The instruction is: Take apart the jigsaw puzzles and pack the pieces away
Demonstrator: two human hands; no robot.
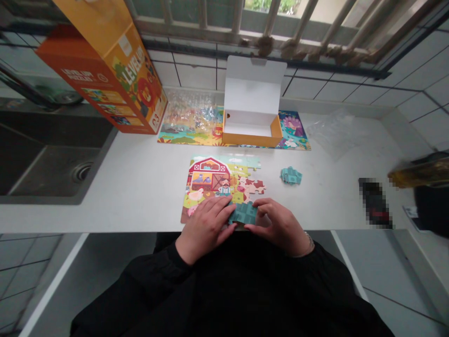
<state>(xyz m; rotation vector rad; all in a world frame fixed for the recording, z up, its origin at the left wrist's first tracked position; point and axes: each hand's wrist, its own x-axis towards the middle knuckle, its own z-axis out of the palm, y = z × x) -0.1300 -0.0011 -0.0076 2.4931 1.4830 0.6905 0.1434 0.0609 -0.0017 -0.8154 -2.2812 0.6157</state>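
Observation:
A partly joined farm jigsaw puzzle (210,180) lies picture side up at the counter's front edge, showing a red barn, a farmer and a cow. Its right edge is uneven, with open tabs. At its lower right, a joined block of puzzle pieces (244,213) shows a teal back. My left hand (208,222) reaches over the puzzle's lower part, its thumb and fingertips closed at the block's left end. With thumb and bent fingers, my right hand (278,224) grips the block's right end. A small stack of teal-backed puzzle pieces (291,175) lies to the right.
Behind the puzzle stand an open yellow box (252,139) and a tall orange puzzle box (105,89). Bubble wrap (196,110) lies on a colourful printed sheet (175,137). Clear plastic (333,133) and a pixelated dark object (375,203) are right; a sink (42,199) is left.

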